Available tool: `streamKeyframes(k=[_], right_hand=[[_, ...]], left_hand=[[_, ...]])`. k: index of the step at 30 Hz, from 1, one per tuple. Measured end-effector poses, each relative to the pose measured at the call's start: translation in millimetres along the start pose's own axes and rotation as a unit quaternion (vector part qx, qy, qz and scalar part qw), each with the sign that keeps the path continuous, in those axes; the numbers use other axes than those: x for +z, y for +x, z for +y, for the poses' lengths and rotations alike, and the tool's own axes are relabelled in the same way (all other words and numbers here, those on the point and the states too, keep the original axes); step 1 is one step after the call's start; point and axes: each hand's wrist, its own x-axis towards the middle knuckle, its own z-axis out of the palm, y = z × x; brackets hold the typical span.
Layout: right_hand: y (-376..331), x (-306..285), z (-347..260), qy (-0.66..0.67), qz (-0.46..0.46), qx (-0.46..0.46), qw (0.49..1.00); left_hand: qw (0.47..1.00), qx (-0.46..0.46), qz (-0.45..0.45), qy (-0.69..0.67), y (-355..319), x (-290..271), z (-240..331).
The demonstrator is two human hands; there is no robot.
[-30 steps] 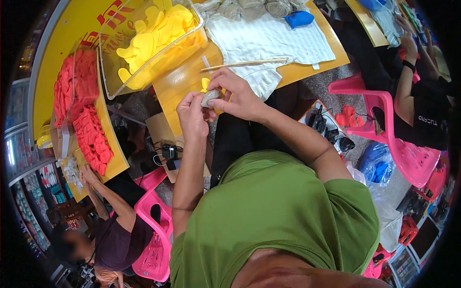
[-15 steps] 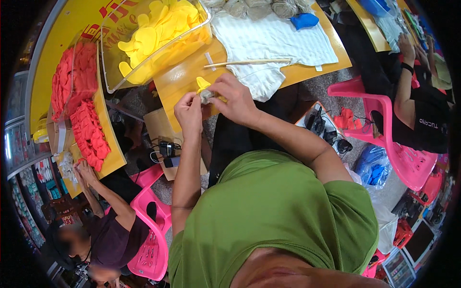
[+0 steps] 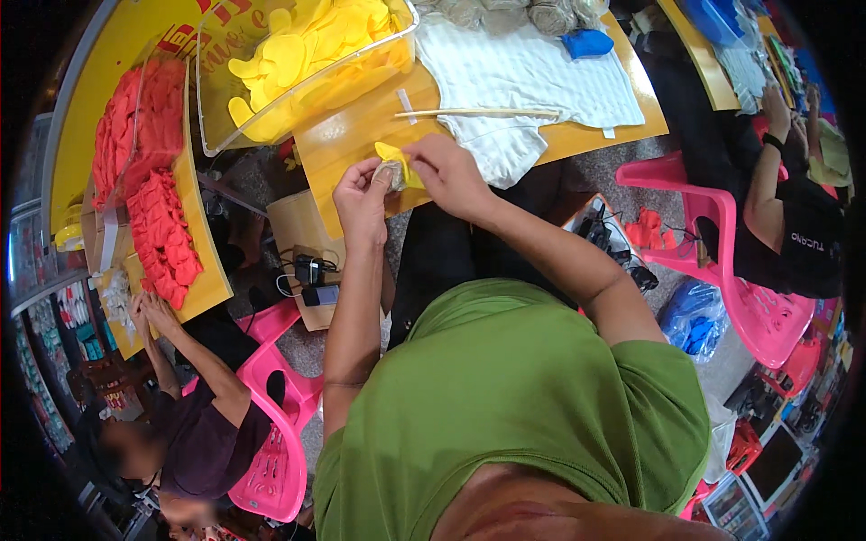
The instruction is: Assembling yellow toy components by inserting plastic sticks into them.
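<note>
Close together over the near edge of the yellow table (image 3: 347, 131), my two hands work on one small yellow fabric piece (image 3: 391, 151). A greyish, crumpled wad (image 3: 393, 174) sits against it, partly covered by my fingers. My left hand (image 3: 363, 203) pinches the wad and the fabric between thumb and fingers. With fingers closed at the fabric's right edge, my right hand (image 3: 454, 178) holds the yellow piece from the other side. Just beyond lie a thin wooden stick (image 3: 478, 113) and a white striped cloth (image 3: 532, 81).
A clear plastic box (image 3: 307, 90) of yellow pieces stands at the far left. Grey bundles (image 3: 550, 16) and a blue piece (image 3: 586, 43) lie beyond the cloth. Red pieces (image 3: 162, 239) cover a left table where another person works. A pink chair (image 3: 722, 234) stands right.
The yellow piece has been drawn down around the grey wad's right side, and my right hand has shifted slightly right. The whole view has shifted a little.
</note>
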Motion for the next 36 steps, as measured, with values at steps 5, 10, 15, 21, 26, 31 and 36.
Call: streamKeyframes(k=[5,10,15,21,26,31,36], right_hand=[[3.7,-4.8,-3.1,-0.047,-0.020,-0.004,0.999],[6.6,-8.3,-8.3,-0.097,-0.039,-0.013,0.994],[11.0,-8.7,-5.2,-0.093,-0.023,-0.096,0.991],[16.1,-16.7,-12.9,-0.099,-0.071,-0.194,0.973],[12.1,-11.5,-13.0,-0.075,-0.004,-0.105,0.992],[15.1,-14.2,-19.4,-0.124,-0.010,-0.130,0.984],[16.0,-15.7,-14.1,-0.147,-0.075,-0.054,0.985]], left_hand=[[1.000,0.008,-0.006,-0.007,-1.8,0.4,-3.8],[0.998,0.053,0.019,0.014,-4.8,6.0,-6.3],[0.994,0.093,0.022,0.056,-10.8,11.8,3.3],[0.963,0.161,0.087,0.198,-7.8,16.7,-0.9],[0.963,0.175,0.104,0.179,-4.5,17.3,-1.5],[0.969,0.161,0.082,0.169,-7.9,20.4,1.4],[0.953,0.197,0.085,0.214,-14.2,22.3,5.7]])
